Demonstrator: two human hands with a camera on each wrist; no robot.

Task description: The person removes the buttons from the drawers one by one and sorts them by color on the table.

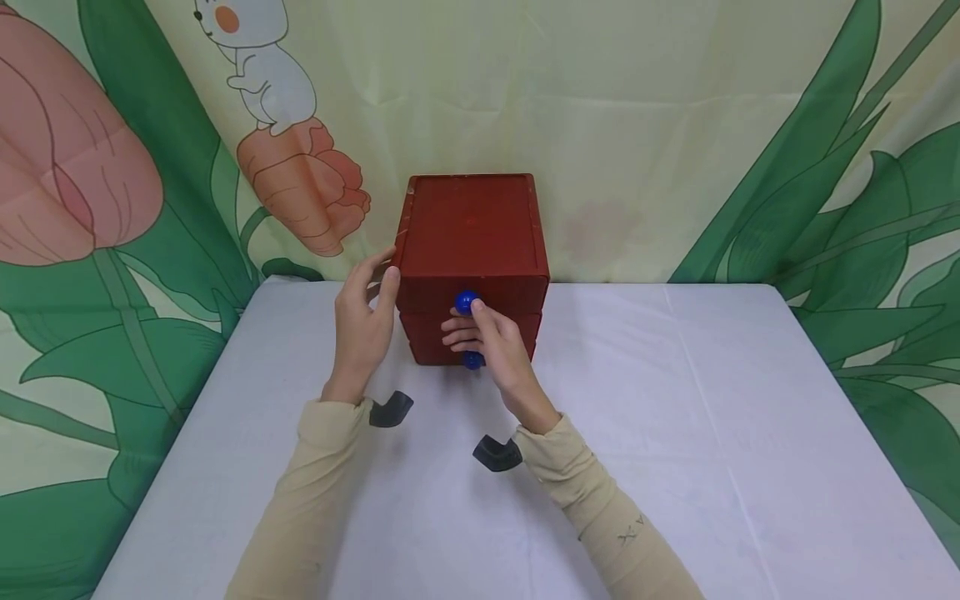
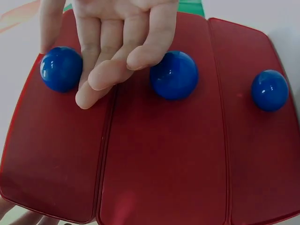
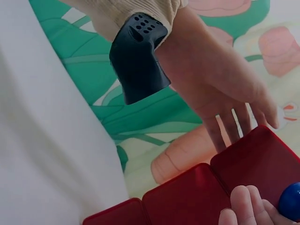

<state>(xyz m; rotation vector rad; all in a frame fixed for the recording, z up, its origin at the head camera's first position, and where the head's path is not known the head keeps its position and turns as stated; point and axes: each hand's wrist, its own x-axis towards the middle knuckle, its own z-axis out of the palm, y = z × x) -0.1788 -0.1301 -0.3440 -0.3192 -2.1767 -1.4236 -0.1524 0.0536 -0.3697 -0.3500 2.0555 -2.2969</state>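
A red box of three stacked drawers (image 1: pixel 471 225) stands at the back of the table, a round blue knob on each drawer front. My right hand (image 1: pixel 495 342) is at its front, thumb and index finger on either side of the top knob (image 2: pixel 61 69). The other fingers reach down between that knob and the middle knob (image 2: pixel 176 75); whether they press on anything I cannot tell. The lowest knob (image 2: pixel 270 90) stands apart from the hand. My left hand (image 1: pixel 363 321) lies along the box's left side near the top, with extended fingers (image 3: pixel 229 126) partly hidden behind it.
White cloth covers the table (image 1: pixel 637 467). Behind the box hangs a printed curtain (image 1: pixel 600 133) with leaves, a carrot and a rabbit. A black wrist piece shows at the left cuff (image 1: pixel 391 409) and another at the right cuff (image 1: pixel 498 453).
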